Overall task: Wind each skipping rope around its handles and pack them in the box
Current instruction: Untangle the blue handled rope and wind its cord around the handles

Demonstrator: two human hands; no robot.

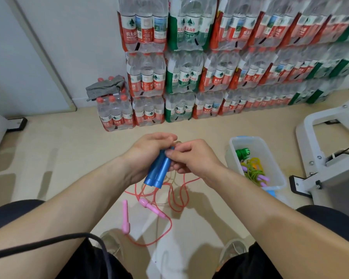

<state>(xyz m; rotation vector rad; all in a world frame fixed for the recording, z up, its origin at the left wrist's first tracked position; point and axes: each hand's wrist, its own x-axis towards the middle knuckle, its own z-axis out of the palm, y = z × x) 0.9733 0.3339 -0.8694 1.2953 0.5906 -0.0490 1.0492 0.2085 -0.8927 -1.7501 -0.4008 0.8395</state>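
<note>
Box [238, 143] right of hands; bottle packs [189, 77] behind.

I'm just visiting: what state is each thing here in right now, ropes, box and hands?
pair of blue plastic rope handles: held side by side, up off the floor.
left hand: grips the blue handles.
right hand: pinches at the handles' top end.
pink-handled skipping rope with red cord: lying unwound on the floor.
clear plastic box: open, green and yellow ropes inside.
</note>
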